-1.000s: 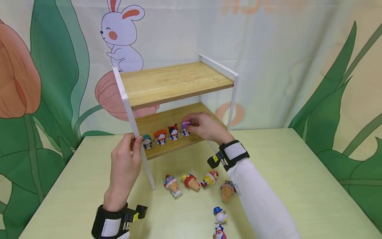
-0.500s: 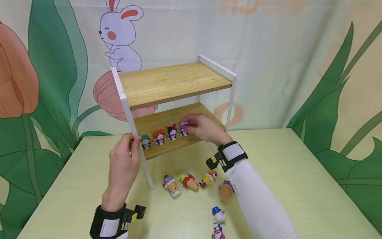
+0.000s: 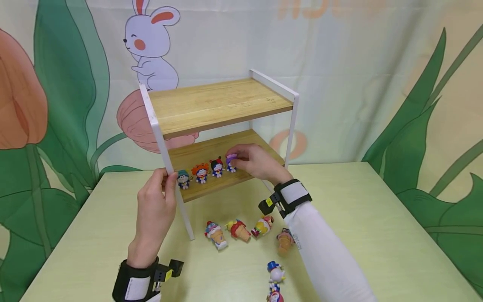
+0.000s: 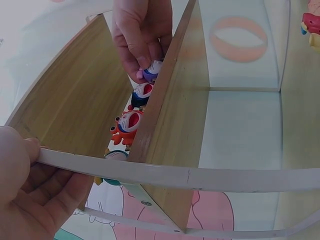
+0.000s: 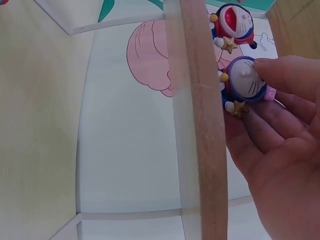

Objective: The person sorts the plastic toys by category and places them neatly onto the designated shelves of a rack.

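Observation:
My right hand (image 3: 260, 161) pinches a small blue-and-white cat figurine with a purple hat (image 3: 231, 163) at the front of the lower shelf board (image 3: 211, 147). In the right wrist view the thumb lies on the head of this figurine (image 5: 245, 80), whose feet are at the board. Beside it stand a figurine in a red-and-black hat (image 3: 216, 167), one in an orange crab hat (image 3: 201, 173) and one in a green hat (image 3: 183, 179). My left hand (image 3: 156, 205) grips the white front post (image 3: 163, 149) of the shelf, thumb and fingers around it.
Several ice-cream-cone figurines (image 3: 216, 235) lie on the pale table (image 3: 94, 235) before the shelf. Nearer me lie a figurine with a blue hat (image 3: 276, 272) and a red-and-blue one (image 3: 275, 295). The upper wooden board (image 3: 222, 102) overhangs the lower one. A printed curtain (image 3: 339, 84) hangs behind.
The head view has shifted slightly. Both hands keep their hold, the left on the shelf post and the right on the purple-hatted figurine.

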`<control>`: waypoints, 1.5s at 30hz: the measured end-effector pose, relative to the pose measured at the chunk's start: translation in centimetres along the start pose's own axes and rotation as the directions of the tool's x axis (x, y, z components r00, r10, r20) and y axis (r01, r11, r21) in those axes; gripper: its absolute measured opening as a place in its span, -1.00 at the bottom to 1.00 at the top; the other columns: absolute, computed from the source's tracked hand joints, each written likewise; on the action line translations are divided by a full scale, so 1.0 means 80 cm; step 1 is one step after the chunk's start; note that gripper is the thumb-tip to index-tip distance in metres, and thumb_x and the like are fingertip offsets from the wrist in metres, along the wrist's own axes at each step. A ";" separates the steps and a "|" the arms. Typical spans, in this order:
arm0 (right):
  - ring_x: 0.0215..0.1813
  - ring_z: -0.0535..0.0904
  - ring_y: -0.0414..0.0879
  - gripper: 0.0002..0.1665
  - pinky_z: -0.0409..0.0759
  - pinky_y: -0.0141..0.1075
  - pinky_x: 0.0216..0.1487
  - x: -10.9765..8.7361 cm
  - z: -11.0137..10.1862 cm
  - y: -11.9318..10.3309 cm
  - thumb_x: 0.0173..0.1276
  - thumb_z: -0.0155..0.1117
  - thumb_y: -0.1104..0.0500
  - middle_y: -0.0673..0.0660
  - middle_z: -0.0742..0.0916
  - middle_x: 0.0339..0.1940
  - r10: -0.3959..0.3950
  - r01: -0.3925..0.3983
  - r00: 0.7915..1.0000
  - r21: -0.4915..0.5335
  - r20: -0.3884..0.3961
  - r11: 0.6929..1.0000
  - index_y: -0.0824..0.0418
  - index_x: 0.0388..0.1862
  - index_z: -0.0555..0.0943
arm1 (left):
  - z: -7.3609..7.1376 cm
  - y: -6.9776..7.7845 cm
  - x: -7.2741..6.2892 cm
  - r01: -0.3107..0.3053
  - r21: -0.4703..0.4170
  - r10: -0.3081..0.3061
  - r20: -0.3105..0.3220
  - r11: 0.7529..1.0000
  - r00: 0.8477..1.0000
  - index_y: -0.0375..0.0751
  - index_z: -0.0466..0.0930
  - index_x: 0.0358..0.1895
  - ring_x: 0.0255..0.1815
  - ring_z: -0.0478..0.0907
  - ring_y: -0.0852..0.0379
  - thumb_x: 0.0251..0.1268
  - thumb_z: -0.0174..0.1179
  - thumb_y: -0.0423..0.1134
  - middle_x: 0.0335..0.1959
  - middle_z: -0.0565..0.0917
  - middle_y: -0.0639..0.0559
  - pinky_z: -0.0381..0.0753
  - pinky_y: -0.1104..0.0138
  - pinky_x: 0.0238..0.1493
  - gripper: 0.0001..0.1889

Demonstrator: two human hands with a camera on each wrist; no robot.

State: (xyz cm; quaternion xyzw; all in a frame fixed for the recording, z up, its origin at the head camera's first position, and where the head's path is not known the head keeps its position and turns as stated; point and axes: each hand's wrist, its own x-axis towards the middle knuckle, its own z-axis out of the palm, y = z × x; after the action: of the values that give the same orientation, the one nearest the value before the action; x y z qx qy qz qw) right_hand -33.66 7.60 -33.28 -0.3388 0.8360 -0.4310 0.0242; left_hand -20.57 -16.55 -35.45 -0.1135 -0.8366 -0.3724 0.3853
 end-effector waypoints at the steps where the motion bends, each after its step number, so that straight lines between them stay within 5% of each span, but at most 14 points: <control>1: -0.03 0.63 -0.19 -0.75 0.59 -0.32 -0.02 0.001 0.001 0.000 0.43 0.22 0.24 0.00 0.71 -0.11 0.000 0.000 1.000 0.005 0.001 1.000 0.24 0.05 0.62 | 0.000 0.000 0.000 0.002 0.000 -0.002 0.000 1.000 1.000 -0.51 0.48 -0.11 -0.40 0.57 -0.10 0.36 0.16 -0.47 -0.34 0.61 -0.26 0.68 0.01 -0.35 -0.85; 14: 0.23 0.52 -0.04 -0.52 0.44 -0.26 0.24 -0.001 0.004 0.005 0.44 0.22 0.20 0.18 0.61 0.21 -0.048 0.049 0.999 0.029 -0.016 0.998 0.33 0.29 0.48 | -0.002 -0.001 0.000 -0.012 0.003 0.012 0.001 1.000 1.000 -0.50 0.48 -0.11 -0.41 0.56 -0.08 0.34 0.17 -0.48 -0.34 0.61 -0.25 0.68 0.02 -0.37 -0.85; 18: 0.35 0.40 0.05 -0.44 0.31 -0.10 0.35 -0.006 0.002 0.001 0.44 0.21 0.09 0.13 0.52 0.33 -0.054 0.054 0.998 0.004 -0.038 0.999 0.27 0.35 0.42 | -0.002 0.000 0.000 -0.012 0.009 0.012 0.002 1.000 1.000 -0.50 0.48 -0.11 -0.40 0.56 -0.08 0.35 0.16 -0.48 -0.34 0.61 -0.25 0.68 0.03 -0.37 -0.85; 23: 0.41 0.32 -0.06 -0.43 0.23 -0.07 0.39 -0.015 -0.003 -0.006 0.44 0.18 -0.01 0.03 0.50 0.36 -0.063 0.056 0.993 -0.076 -0.097 0.996 0.15 0.36 0.43 | -0.002 0.000 -0.001 -0.017 0.015 0.017 0.000 1.000 1.000 -0.50 0.48 -0.10 -0.41 0.56 -0.09 0.34 0.17 -0.49 -0.35 0.61 -0.25 0.68 0.03 -0.38 -0.85; 45: 0.48 0.19 0.06 -0.53 0.17 -0.01 0.42 -0.108 -0.026 -0.015 0.43 0.25 0.19 0.17 0.51 0.33 -0.240 0.203 0.958 -0.218 -0.160 0.955 0.26 0.28 0.49 | -0.002 -0.001 0.000 -0.021 0.011 0.021 -0.004 1.000 1.000 -0.51 0.49 -0.11 -0.40 0.57 -0.09 0.36 0.16 -0.47 -0.36 0.61 -0.25 0.67 0.02 -0.37 -0.86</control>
State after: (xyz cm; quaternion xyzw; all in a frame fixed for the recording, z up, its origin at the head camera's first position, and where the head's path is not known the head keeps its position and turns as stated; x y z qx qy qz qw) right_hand -27.05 13.67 -33.29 -0.3899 0.8302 -0.3744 -0.1361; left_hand -20.55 -16.71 -35.45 -0.1195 -0.8364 -0.3642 0.3917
